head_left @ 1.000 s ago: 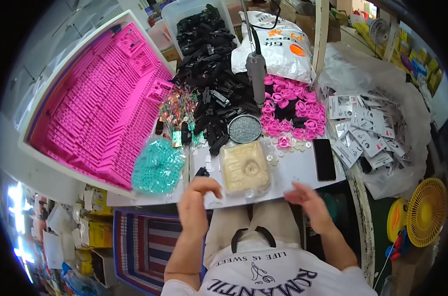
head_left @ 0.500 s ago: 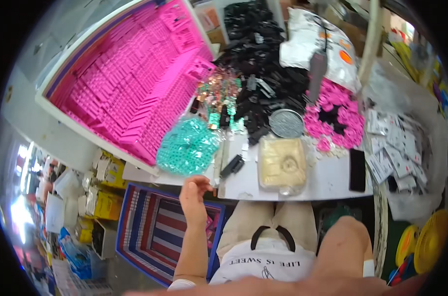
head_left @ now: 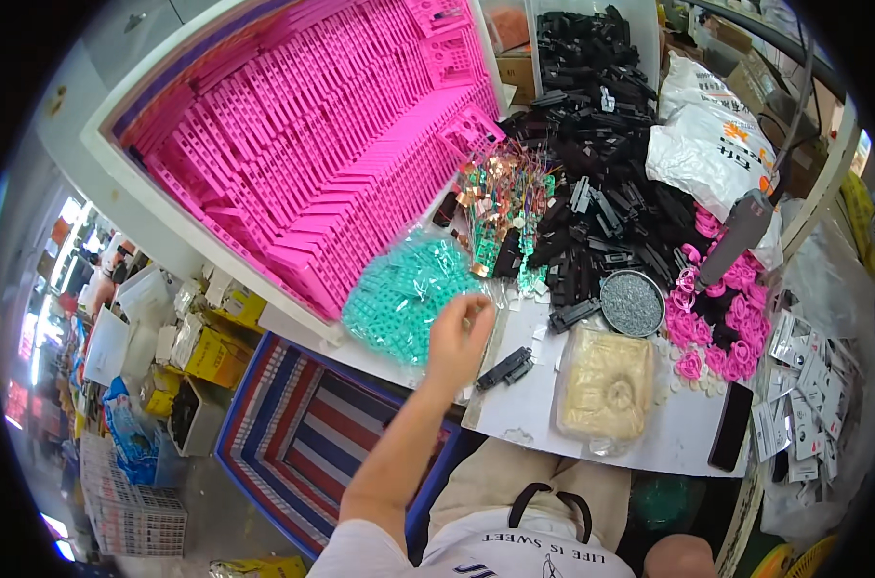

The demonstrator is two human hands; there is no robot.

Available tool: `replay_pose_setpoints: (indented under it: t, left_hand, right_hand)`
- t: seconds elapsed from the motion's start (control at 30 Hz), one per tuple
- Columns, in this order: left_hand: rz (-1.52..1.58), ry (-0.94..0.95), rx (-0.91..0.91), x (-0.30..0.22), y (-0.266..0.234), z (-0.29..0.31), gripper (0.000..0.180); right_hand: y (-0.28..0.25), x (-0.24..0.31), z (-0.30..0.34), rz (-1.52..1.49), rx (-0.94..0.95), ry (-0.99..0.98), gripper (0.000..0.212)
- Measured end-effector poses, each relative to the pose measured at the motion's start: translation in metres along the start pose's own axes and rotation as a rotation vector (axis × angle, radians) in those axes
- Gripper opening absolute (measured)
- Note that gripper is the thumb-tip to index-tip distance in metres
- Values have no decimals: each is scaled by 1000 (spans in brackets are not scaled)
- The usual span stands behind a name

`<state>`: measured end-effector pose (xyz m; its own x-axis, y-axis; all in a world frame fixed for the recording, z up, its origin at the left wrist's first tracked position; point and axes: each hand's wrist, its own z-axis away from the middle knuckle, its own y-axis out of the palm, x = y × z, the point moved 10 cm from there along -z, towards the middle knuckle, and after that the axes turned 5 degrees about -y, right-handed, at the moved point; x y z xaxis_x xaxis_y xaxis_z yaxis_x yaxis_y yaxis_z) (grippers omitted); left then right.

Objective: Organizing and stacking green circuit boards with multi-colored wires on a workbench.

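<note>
My left hand is over the front of the table, fingers loosely curled and apart, with nothing visible in them. It is beside a clear bag of small teal parts. Just right of the hand lies a single black plastic part. Beyond the fingertips is a heap of small circuit boards with thin wires, next to a large pile of black plastic parts. A round dish of small grey pieces stands on the pile's near edge. My right hand is out of view; only part of a bent limb shows at the bottom.
Stacked pink plastic pieces fill a big box at left. A grey electric screwdriver hangs above pink straps. A wrapped yellowish block, a phone and white cards lie right. A striped bin stands below.
My left hand has moved forward from the table's edge to over the tabletop beside the teal bag. The view has shifted; my raised right arm has mostly dropped out of the picture.
</note>
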<state>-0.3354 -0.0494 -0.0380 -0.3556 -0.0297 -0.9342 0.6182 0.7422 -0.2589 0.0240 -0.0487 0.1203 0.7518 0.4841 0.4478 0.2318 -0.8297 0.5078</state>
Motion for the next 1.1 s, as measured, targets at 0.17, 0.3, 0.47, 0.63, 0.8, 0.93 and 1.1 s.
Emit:
replay_pose_setpoints:
  t: [0.17,0.3,0.47,0.63,0.8,0.93,1.1]
  left_hand:
    - [-764,-17,49,24,32,-118,42]
    - [-1074,-237,211,68,70,-157,61]
    - [-605,96,332,72,119,-153,43]
    - [-385,24,348,110,70,-203,53]
    - [-86,-91,229,168,10,-303,42]
    - [-251,667,302,-26,85,-141,28]
    - [45,196,255,-38,109,-107,35]
  right_hand:
    - [-56,-13,52,-7,-237,20,100]
    - [-99,-37,112,-27,-450,59,105]
    - [-129,-75,191,269,-695,537,83]
    - [-140,-90,291,1445,-598,701,40]
    - [-104,-71,339,1722,-922,476,42]
    - [-86,-52,392,1729,-1154,588,46]
    - [-72,-64,463,1451,-1404,709,53]
